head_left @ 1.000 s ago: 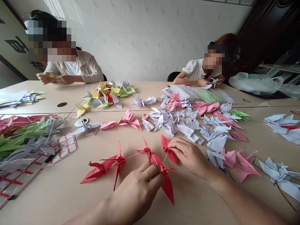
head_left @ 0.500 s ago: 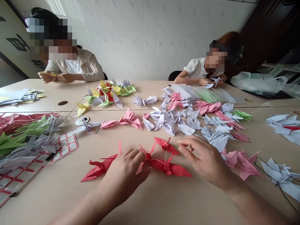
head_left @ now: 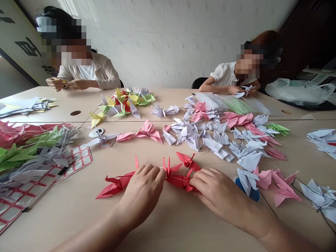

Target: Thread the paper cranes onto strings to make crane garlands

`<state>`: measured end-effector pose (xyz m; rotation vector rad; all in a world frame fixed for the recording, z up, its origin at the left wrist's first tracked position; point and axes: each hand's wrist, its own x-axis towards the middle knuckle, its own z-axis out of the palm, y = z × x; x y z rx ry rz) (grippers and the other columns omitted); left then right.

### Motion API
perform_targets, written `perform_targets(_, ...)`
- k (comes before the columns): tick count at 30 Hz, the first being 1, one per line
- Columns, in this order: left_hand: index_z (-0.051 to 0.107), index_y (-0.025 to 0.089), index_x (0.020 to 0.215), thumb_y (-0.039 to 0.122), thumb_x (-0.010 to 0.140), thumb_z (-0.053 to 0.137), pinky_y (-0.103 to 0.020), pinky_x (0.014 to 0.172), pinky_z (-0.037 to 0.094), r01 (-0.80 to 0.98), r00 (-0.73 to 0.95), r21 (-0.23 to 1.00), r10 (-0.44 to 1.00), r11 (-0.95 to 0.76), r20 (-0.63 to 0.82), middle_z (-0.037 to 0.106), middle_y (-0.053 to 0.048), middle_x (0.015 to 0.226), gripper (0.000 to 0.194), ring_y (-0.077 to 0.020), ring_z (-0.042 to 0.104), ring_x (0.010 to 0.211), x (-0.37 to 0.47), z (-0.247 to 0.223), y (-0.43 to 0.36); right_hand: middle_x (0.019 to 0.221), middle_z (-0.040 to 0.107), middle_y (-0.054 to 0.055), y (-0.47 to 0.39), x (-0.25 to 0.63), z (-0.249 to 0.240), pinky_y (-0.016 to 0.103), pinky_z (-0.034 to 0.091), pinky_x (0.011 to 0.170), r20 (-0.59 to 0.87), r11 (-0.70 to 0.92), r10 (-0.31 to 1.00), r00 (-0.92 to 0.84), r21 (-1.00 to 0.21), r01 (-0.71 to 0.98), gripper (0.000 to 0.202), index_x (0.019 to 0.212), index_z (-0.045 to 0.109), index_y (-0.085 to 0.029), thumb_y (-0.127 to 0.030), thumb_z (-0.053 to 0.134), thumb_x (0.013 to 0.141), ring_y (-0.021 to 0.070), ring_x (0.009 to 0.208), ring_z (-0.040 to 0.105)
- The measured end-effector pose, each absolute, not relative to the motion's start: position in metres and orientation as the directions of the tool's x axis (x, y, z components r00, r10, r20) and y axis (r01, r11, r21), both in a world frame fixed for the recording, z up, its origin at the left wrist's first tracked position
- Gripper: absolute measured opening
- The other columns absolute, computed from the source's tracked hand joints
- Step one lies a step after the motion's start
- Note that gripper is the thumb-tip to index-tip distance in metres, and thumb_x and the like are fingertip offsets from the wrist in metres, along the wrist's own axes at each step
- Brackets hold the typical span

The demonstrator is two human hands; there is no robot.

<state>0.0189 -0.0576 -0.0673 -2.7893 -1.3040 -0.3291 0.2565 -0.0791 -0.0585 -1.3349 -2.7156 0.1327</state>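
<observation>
Several red paper cranes [head_left: 114, 187] lie in a row on the table in front of me, joined by a pale string. My left hand [head_left: 145, 190] rests over the middle of the row, its fingers curled down; what its fingertips hold is hidden, with a crane [head_left: 168, 170] just beside them. My right hand [head_left: 214, 189] is closed on the right-hand red crane [head_left: 183, 181], covering its outer wing. Just above that hand sits another red crane [head_left: 188, 161].
White cranes [head_left: 187, 134] and pink cranes [head_left: 148, 131] spread beyond my hands. A colourful pile [head_left: 126, 101] lies farther back. Green cranes [head_left: 13, 154] and a red-grid sheet [head_left: 81, 157] are at left. Two people sit across the table, each handling folded paper. A blue object [head_left: 256, 194] is at right.
My right hand has moved left and down onto the right-hand red crane and closed on it. My left hand stays over the row, its fingers more curled. The view has shifted slightly.
</observation>
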Motion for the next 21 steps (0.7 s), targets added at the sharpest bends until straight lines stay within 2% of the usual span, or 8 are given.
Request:
perform_targets(5,0.051,0.020,0.074,0.000,0.079,0.045,-0.034,0.062,0.033,0.738,0.669,-0.027,0.726,-0.674,0.159,0.055,-0.001,0.071,0.022,-0.0200,0.046,0.065,0.020,-0.067,-0.060,0.086,0.064,0.002,-0.074,0.258,-0.060,0.034,0.045,0.071,0.111,0.625,0.780,-0.615,-0.156,0.765,0.027,0.078,0.059,-0.018,0.007,0.048,0.073,0.0199,0.080,0.057)
perform_targets(14,0.055,0.020,0.071,0.005,0.083,0.045,-0.034,0.062,0.037,0.730,0.677,0.034,0.729,-0.683,0.104,0.058,-0.002,0.069,0.022,-0.0200,0.051,0.064,0.023,-0.063,-0.058,0.104,0.066,0.005,-0.072,0.263,-0.060,0.039,0.047,0.090,0.150,0.620,0.784,-0.603,-0.249,0.744,0.031,0.093,0.064,-0.019,0.004,0.053,0.075,0.0222,0.101,0.059)
perform_targets(16,0.056,0.020,0.072,0.010,0.087,0.045,-0.033,0.063,0.039,0.743,0.656,0.078,0.746,-0.665,0.114,0.059,-0.001,0.069,0.021,-0.0191,0.053,0.065,0.018,-0.053,-0.054,0.104,0.066,0.005,-0.072,0.263,-0.058,0.039,0.048,0.091,0.181,0.629,0.777,-0.603,-0.249,0.737,0.029,0.095,0.065,-0.020,0.001,0.055,0.077,0.0226,0.102,0.060)
perform_targets(21,0.058,0.021,0.081,0.019,0.092,0.045,-0.027,0.061,0.042,0.781,0.494,0.316,0.843,-0.538,0.214,0.060,0.001,0.072,0.017,-0.0150,0.055,0.067,-0.013,-0.027,-0.060,0.093,0.068,0.005,-0.073,0.268,-0.047,0.037,0.050,0.082,0.331,0.646,0.752,-0.570,-0.200,0.736,0.019,0.091,0.065,-0.020,-0.009,0.050,0.089,0.0224,0.093,0.063)
